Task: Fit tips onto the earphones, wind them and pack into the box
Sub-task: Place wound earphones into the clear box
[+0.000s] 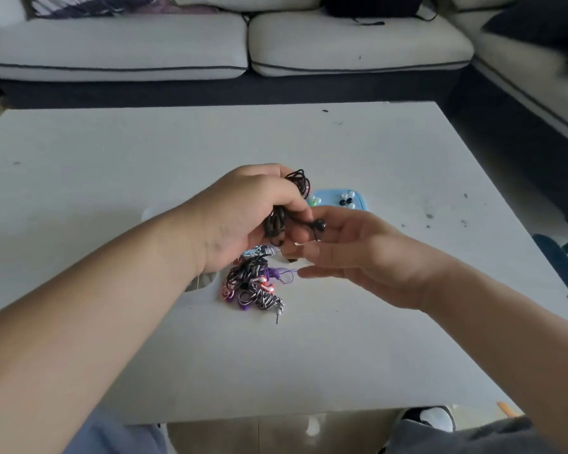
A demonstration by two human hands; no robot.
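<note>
The left hand covers the lower half of the black earphone cord that it grips. Whether the right hand pinches the earbud or only touches it cannot be told. The hands hide the near side of the blue tray, whose tips are too small to count. The left wrist masks most of a pale box.

Bare table gives passage left and far — earphone pile and blue tray crowd the middle.
</note>
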